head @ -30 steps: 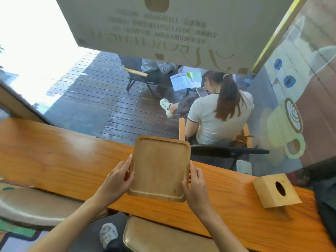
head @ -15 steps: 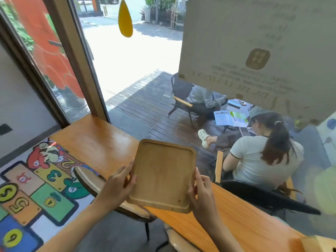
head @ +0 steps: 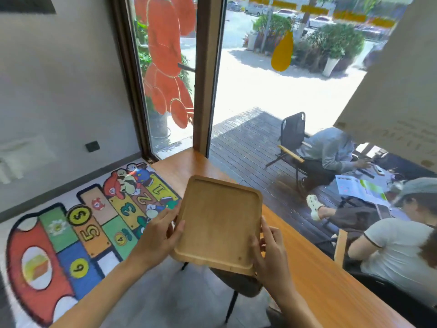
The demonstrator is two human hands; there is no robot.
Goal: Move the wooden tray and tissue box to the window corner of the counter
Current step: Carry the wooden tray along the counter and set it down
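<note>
Both hands grip the wooden tray (head: pixel 218 223) by its side edges: left hand (head: pixel 157 235) fingers (head: pixel 176 230) wrapped on the left rim, right hand (head: pixel 269 250) fingers clamped on the right. It hangs tilted above the desk (head: pixel 314 275), near its left end.
</note>
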